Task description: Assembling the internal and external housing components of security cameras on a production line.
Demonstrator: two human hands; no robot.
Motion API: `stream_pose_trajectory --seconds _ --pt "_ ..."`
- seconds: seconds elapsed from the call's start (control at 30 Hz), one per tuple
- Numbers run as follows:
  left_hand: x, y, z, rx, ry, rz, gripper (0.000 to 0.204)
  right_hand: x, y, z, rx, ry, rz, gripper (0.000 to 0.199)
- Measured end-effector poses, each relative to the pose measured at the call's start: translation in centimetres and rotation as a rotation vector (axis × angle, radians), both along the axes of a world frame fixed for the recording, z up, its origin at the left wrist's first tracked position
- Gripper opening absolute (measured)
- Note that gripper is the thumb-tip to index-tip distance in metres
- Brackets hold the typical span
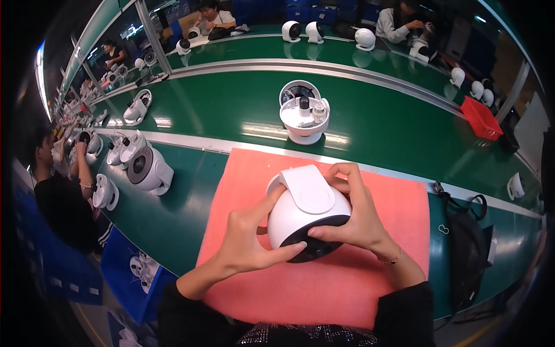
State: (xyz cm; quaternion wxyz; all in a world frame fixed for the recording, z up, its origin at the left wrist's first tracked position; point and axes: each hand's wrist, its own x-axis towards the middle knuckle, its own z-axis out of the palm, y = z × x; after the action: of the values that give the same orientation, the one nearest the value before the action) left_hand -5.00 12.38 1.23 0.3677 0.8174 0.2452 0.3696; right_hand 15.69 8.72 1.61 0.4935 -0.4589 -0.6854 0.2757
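Between my hands is a round white security camera [312, 199] with a black front panel and a white curved bracket arm. It is tilted over a pink foam mat [243, 289], black panel toward me. My left hand [251, 237] grips its left side, thumb pressed on the black panel. My right hand [358, 217] wraps round the right side, its thumb also on the panel's edge. The fingers behind the ball are partly hidden. Ahead, on the green belt, stands an opened white camera housing [304, 115] with its inner parts showing.
Several white camera units, one with a grey-black face [151, 168], stand on the left bench. A black bag [467, 248] lies right of the mat; a red basket [481, 118] sits farther back. At left are a blue bin [118, 260] and a person [60, 196]. Other people work across the belt.
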Motion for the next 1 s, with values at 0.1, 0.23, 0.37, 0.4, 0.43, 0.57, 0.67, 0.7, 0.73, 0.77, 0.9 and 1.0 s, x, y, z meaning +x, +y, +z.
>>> stream_pose_trajectory --seconds 0.1,0.23,0.37,0.4,0.43,0.57,0.67,0.7,0.73,0.77,0.9,1.0 --pt "0.3 0.7 0.3 -0.066 -0.017 -0.031 0.084 0.8 0.2 -0.3 0.048 -0.024 -0.024 0.085" --pt "0.7 3.8 -2.8 -0.353 -0.404 -0.192 0.085 1.4 0.3 0.1 0.051 0.129 0.1 0.093" --pt "4.1 5.3 -5.9 -0.677 -0.731 -0.216 0.08 0.9 0.1 0.1 0.185 0.049 -0.013 0.1" --pt "4.6 5.5 -6.8 -0.814 -0.786 -0.216 0.078 0.7 0.3 -0.2 0.215 0.045 -0.057 0.102" --pt "5.2 5.4 -7.6 -0.73 -0.786 -0.231 0.078 0.8 0.4 -0.3 0.295 -0.07 -0.128 0.1" --pt "8.9 5.9 -7.4 -0.696 -0.893 -0.277 0.08 1.7 0.6 -0.4 0.216 -0.053 -0.173 0.1" --pt "10.9 6.0 -7.0 -0.666 -1.022 -0.287 0.082 2.8 1.1 -0.4 0.283 -0.054 -0.199 0.098" --pt "11.4 6.1 -6.8 -0.653 -1.067 -0.292 0.083 3.0 1.1 -0.2 0.301 -0.056 -0.204 0.099" --pt "11.8 6.3 -6.7 -0.654 -1.062 -0.301 0.083 3.2 1.1 -0.2 0.319 -0.058 -0.21 0.099" --pt "12.2 6.6 -6.4 -0.684 -1.033 -0.283 0.084 3.4 1.3 -0.4 0.323 -0.056 -0.218 0.099" --pt "14.9 7.2 -5.2 -0.692 -1.087 -0.368 0.078 3.3 1.7 -0.8 0.53 -0.199 -0.433 0.101" --pt "16.5 7.9 -5.3 -0.695 -1.125 -0.426 0.087 3.4 1.8 -1.1 0.625 -0.203 -0.475 0.103"
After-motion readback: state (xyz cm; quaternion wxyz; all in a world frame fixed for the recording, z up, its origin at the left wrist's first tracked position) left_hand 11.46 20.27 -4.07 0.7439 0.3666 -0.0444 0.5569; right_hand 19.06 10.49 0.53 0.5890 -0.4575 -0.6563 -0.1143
